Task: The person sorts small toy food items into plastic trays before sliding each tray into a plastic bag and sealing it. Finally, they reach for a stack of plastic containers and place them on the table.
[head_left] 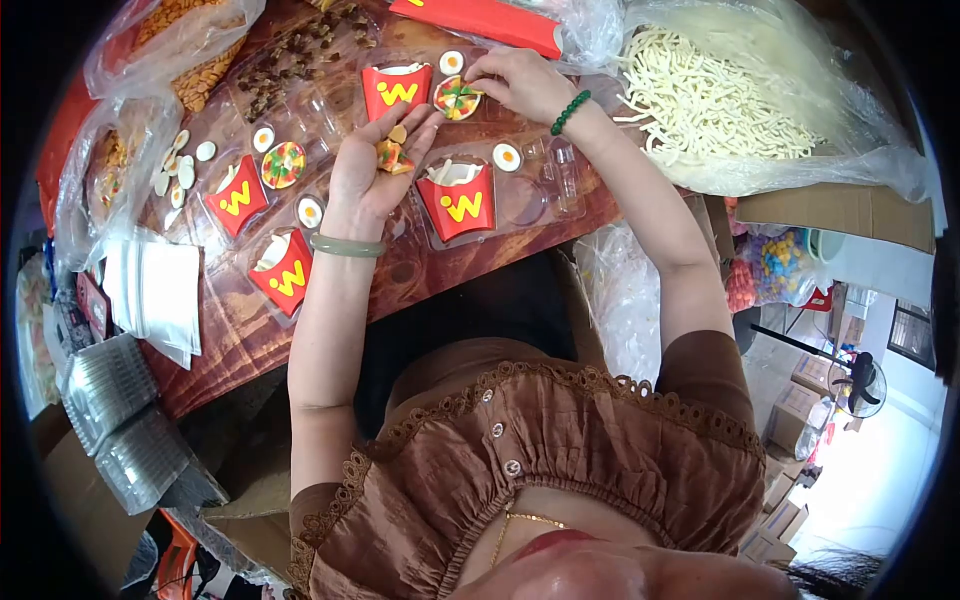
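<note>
My left hand [368, 168], palm up and cupped, holds several small toy pizza slices [393, 157]. My right hand [528, 86] reaches in from the right, thumb and fingers pinched at the edge of a round toy pizza [457, 98] made of coloured slices. What its fingertips grip is mostly hidden, but looks like one of those slices. Right above the pizza lies a toy fried egg [452, 62]. Red fries boxes [396, 92] with a yellow logo sit in clear plastic trays around my hands; another fries box [456, 203] lies below my right hand.
A plastic bag [858, 172] of pale toy fries [710, 100] spreads at the right. Brown pieces [290, 60], white ovals [180, 170] and a bag of orange pieces [208, 75] lie at the left. White bags [155, 295] and stacked clear trays [125, 420] stand at the table's left edge.
</note>
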`<state>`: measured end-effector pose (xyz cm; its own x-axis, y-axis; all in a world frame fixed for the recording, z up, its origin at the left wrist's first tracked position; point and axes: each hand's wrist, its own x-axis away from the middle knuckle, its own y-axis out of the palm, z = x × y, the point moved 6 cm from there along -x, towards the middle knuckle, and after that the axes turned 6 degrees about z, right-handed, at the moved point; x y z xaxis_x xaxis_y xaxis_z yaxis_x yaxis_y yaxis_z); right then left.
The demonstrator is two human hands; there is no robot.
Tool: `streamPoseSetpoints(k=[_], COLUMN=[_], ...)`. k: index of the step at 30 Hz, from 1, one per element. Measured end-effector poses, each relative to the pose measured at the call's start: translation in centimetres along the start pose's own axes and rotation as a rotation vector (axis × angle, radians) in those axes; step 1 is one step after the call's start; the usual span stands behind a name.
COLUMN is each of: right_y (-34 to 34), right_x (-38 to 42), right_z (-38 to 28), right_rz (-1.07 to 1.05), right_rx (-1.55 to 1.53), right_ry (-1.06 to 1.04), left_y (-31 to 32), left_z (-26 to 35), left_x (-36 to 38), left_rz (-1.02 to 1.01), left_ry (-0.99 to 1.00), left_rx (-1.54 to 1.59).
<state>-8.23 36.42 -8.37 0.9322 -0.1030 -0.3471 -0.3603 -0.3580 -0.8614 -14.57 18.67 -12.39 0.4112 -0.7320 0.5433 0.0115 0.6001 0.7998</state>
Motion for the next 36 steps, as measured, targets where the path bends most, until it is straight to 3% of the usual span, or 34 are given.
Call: streamPoseSetpoints(k=[8, 11, 18, 19, 21, 23, 24, 25, 26, 30, 31, 33, 36], right_y=[0.7, 0.0, 0.8, -0.2, -1.9, -2.5, -2.9, -2.7, -2.6, -4.9, -6.3, -7.3, -5.6], right_x=[0.4, 0.8, 0.9, 0.7, 0.4, 0.9, 1.0, 1.7, 2.3, 4.9, 5.8, 7.8, 10.7], right_z=[-1.1, -1.7, -1.1, -1.8, -4.1, -7.6, -9.2, -9.8, -10.1, -10.5, -10.2, -9.1, -7.9], right_rz=[0.125, 0.229, 0.193, 0.205, 0.215, 0.049, -0.013, -0.044, -0.076, -0.019, 0.037, 0.127, 0.055], right_rx=[-0.059, -0.106, -0.081, -0.188, -0.348, -0.569, -0.356, -0.375, -0.393, -0.474, -0.385, -0.184, -0.227], right_ry=[-0.115, -0.051, -0.149, -0.061, 0.002, 0.058, -0.062, -0.044, -0.027, 0.061, 0.099, -0.015, 0.060], left_y=[-0.4, -0.2, 0.1, 0.2, 1.0, 0.8, 1.7, 2.7, 1.9, 1.2, 1.0, 0.7, -0.5], left_z=[0.1, 0.0, 0.1, 0.0, -0.7, -1.6, -2.3, -2.9, -3.4, -5.4, -5.9, -7.3, -9.7], left_x=[-0.3, 0.1, 1.7, 2.2, 3.4, 3.9, 4.3, 5.0, 4.8, 6.3, 7.0, 8.3, 9.2], left_rz=[-0.024, -0.020, -0.079, -0.080, -0.179, -0.174, -0.346, -0.517, -0.369, -0.201, -0.202, -0.197, -0.186], left_ry=[-0.007, -0.009, 0.021, 0.027, 0.014, 0.000, -0.076, -0.155, -0.110, -0.131, -0.137, -0.235, -0.323], left_rx=[-0.018, -0.032, -0.095, -0.098, -0.061, -0.077, 0.020, 0.119, 0.057, -0.060, -0.059, -0.030, -0.006])
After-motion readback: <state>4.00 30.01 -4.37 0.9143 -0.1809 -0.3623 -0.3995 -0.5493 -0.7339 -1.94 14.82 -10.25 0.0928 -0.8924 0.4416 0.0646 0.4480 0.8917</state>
